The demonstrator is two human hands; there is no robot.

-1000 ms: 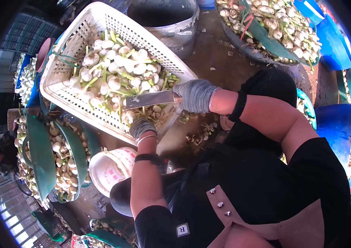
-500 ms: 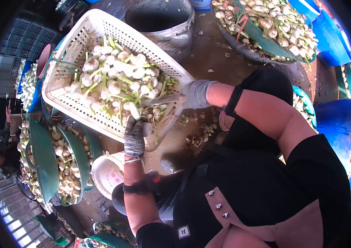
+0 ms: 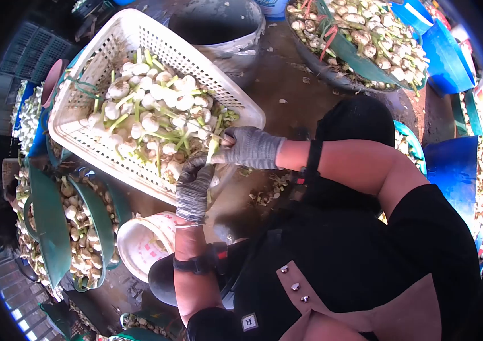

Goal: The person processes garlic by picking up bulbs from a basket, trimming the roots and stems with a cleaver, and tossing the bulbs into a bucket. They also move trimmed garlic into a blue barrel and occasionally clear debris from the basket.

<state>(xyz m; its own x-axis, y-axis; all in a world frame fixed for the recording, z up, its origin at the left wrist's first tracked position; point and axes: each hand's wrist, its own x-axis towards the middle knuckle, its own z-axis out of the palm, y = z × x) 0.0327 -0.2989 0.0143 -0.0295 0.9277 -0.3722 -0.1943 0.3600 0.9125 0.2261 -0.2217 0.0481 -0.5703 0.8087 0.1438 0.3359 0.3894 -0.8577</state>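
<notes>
Both my hands wear grey knit gloves and meet over the near right corner of a white plastic basket (image 3: 156, 45). My left hand (image 3: 193, 190) is closed round a garlic bulb, mostly hidden by the fingers. Its pale green stem (image 3: 213, 149) sticks up between the hands. My right hand (image 3: 250, 146) grips a knife (image 3: 214, 134), its thin blade pointing left over the basket, and the thumb is close against the stem. Peeled white garlic bulbs (image 3: 150, 122) with short green stems are heaped in the basket.
A grey bucket (image 3: 247, 51) stands behind the basket. Garlic-filled tubs are at the back right and in green containers (image 3: 48, 227) on the left. A white pail (image 3: 133, 250) stands below the basket. Blue barrels (image 3: 452, 170) are on the right; another person is at far left.
My right hand has moved left and down to meet my left hand. The knife blade, plainly visible across the basket before, now shows only partly. The view has shifted slightly.
</notes>
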